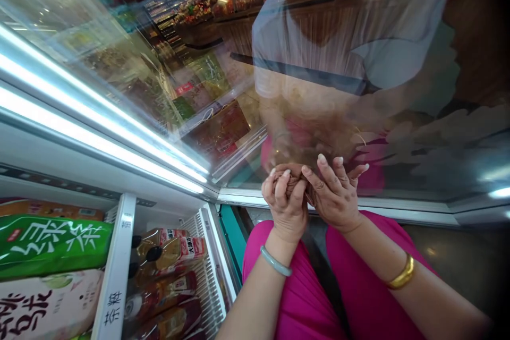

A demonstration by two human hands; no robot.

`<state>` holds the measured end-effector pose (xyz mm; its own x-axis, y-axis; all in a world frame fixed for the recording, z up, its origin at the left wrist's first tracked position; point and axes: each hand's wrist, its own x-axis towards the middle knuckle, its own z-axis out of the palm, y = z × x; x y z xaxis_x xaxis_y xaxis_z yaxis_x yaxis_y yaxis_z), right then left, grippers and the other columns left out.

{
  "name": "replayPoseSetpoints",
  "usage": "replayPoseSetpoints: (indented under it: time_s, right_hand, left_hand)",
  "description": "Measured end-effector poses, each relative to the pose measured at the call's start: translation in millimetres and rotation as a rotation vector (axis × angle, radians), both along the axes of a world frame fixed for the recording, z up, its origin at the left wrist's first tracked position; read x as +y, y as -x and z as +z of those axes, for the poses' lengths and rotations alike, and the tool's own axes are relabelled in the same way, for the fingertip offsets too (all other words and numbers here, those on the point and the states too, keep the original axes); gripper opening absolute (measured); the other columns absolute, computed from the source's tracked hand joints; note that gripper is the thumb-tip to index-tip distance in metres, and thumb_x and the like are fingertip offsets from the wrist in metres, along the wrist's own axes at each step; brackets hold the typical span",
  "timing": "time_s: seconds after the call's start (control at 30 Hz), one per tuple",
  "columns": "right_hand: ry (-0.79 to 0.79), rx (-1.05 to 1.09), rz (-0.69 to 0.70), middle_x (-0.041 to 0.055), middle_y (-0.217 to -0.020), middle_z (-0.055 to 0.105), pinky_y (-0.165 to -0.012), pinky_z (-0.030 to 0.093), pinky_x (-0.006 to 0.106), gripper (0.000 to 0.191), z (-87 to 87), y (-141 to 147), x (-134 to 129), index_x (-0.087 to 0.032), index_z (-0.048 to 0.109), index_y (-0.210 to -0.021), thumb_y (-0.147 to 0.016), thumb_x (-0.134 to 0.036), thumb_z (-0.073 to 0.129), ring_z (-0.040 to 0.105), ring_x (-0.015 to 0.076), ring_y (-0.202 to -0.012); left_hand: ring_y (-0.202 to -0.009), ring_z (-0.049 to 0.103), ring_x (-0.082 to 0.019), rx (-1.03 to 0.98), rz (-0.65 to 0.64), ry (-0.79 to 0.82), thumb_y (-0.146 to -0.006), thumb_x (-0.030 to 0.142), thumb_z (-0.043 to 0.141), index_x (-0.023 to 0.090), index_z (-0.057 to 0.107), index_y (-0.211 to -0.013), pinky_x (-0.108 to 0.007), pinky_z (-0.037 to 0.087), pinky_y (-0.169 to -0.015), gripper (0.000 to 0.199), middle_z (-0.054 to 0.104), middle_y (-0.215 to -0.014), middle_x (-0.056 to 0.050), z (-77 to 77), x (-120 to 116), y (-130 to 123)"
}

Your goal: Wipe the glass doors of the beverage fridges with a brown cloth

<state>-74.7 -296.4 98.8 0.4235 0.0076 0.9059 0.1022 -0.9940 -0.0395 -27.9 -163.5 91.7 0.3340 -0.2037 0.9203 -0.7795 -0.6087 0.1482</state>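
Note:
My left hand [285, 202], with a pale jade bangle on its wrist, is closed around a crumpled brown cloth [292, 183]. Part of the bundle shows above and between the fingers. Just to the right, my right hand [337, 194] has its fingers spread, and one fingertip rests at the cloth's right edge. A gold bangle [401, 272] circles that wrist. Both hands are in front of a glass door [358, 117], above my knees in magenta trousers [370, 297].
At the left, an open cooler holds bottles [171, 249] on a white wire shelf [209, 276], beside green and pink packages [51, 244]. Bright light tubes [99, 127] run above. The glass mirrors a person in a white top and store shelves.

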Motion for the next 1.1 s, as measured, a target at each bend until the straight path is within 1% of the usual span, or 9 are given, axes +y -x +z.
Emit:
replayPoseSetpoints:
  time_s: [0.1, 0.3, 0.47, 0.53, 0.73, 0.83, 0.97, 1.03, 1.1]
  right_hand:
    - [0.006, 0.038, -0.007, 0.0002, -0.167, 0.034, -0.132, -0.004, 0.044, 0.066, -5.7, -1.3, 3.5, -0.032, 0.035, -0.159, -0.098, -0.023, 0.057, 0.005, 0.0157, -0.161]
    - [-0.017, 0.029, -0.018, -0.0025, -0.164, 0.040, -0.132, 0.002, 0.050, 0.077, 0.1, -4.2, 11.1, -0.039, 0.030, -0.160, -0.093, -0.016, 0.060, 0.007, 0.0180, -0.161]
    - [0.021, 0.044, 0.002, -0.0021, -0.159, 0.048, -0.132, -0.005, 0.043, 0.068, 0.4, -17.0, 23.3, -0.035, 0.034, -0.159, -0.097, -0.024, 0.057, 0.006, 0.0128, -0.161]
    - [0.039, 0.040, -0.036, -0.0017, -0.157, 0.051, -0.131, -0.011, 0.043, 0.066, 0.5, -22.7, 27.6, -0.033, 0.034, -0.160, -0.098, -0.025, 0.056, 0.002, 0.0117, -0.161]
    - [-0.004, 0.001, -0.074, 0.0024, -0.160, 0.048, -0.129, -0.016, 0.047, 0.071, 3.3, -29.4, 36.6, -0.026, 0.023, -0.164, -0.098, -0.024, 0.052, -0.003, 0.0142, -0.161]
    - [-0.059, -0.004, -0.086, 0.0055, -0.163, 0.044, -0.128, -0.017, 0.050, 0.069, 1.3, -33.4, 40.0, -0.024, 0.019, -0.165, -0.101, -0.028, 0.045, -0.003, 0.0153, -0.161]
    - [-0.054, -0.050, -0.152, 0.0054, -0.162, 0.045, -0.126, -0.014, 0.062, 0.067, -6.4, -43.9, 39.5, -0.029, 0.021, -0.164, -0.101, -0.032, 0.042, -0.003, 0.0197, -0.162]
    - [-0.046, -0.083, -0.174, 0.0062, -0.162, 0.045, -0.125, -0.011, 0.064, 0.065, -10.7, -47.9, 37.2, -0.030, 0.026, -0.163, -0.101, -0.034, 0.043, 0.000, 0.0218, -0.162]
    - [-0.056, -0.096, -0.184, 0.0068, -0.163, 0.044, -0.125, -0.009, 0.067, 0.062, -14.5, -49.7, 34.5, -0.032, 0.030, -0.162, -0.101, -0.036, 0.043, 0.004, 0.0253, -0.162]
  left_hand:
    - [-0.138, 0.044, -0.029, 0.011, -0.040, -0.060, -0.088, 0.007, 0.070, 0.028, 0.067, -0.119, -0.047, 0.052, -0.111, 0.038, 0.056, -0.125, -0.010, -7.5, 7.8, -3.7]
    - [-0.138, 0.045, -0.030, -0.064, 0.018, 0.039, -0.085, 0.012, 0.075, 0.027, 0.066, -0.111, -0.053, 0.046, -0.115, 0.032, 0.052, -0.134, -0.010, 24.3, 30.1, -26.5]
    - [-0.135, 0.045, -0.028, 0.027, -0.021, -0.028, -0.087, 0.009, 0.071, 0.027, 0.069, -0.115, -0.047, 0.048, -0.112, 0.034, 0.056, -0.126, -0.010, 2.3, 29.2, -16.4]
    - [-0.134, 0.046, -0.026, 0.020, -0.062, -0.065, -0.088, 0.007, 0.069, 0.029, 0.070, -0.114, -0.045, 0.049, -0.112, 0.034, 0.059, -0.123, -0.009, 2.5, 34.1, -17.4]
    - [-0.137, 0.045, -0.030, 0.060, 0.135, 0.212, -0.086, 0.019, 0.073, 0.025, 0.066, -0.116, -0.055, 0.038, -0.119, 0.031, 0.048, -0.141, -0.013, 37.3, 53.0, -40.5]
    - [-0.134, 0.046, -0.030, 0.090, 0.140, 0.167, -0.087, 0.018, 0.069, 0.024, 0.066, -0.112, -0.055, 0.041, -0.117, 0.026, 0.050, -0.135, -0.012, 28.0, 47.6, -33.9]
    - [-0.130, 0.046, -0.029, 0.135, -0.022, -0.041, -0.087, 0.010, 0.066, 0.025, 0.070, -0.109, -0.049, 0.043, -0.114, 0.027, 0.057, -0.126, -0.010, 3.0, 43.1, -17.6]
    - [-0.130, 0.046, -0.028, 0.124, -0.049, -0.068, -0.087, 0.009, 0.066, 0.027, 0.071, -0.109, -0.048, 0.043, -0.114, 0.029, 0.058, -0.124, -0.009, 4.0, 48.5, -20.9]
    - [-0.131, 0.046, -0.028, 0.091, 0.018, 0.037, -0.086, 0.013, 0.071, 0.027, 0.070, -0.111, -0.049, 0.041, -0.115, 0.028, 0.057, -0.127, -0.010, 14.9, 56.8, -32.6]
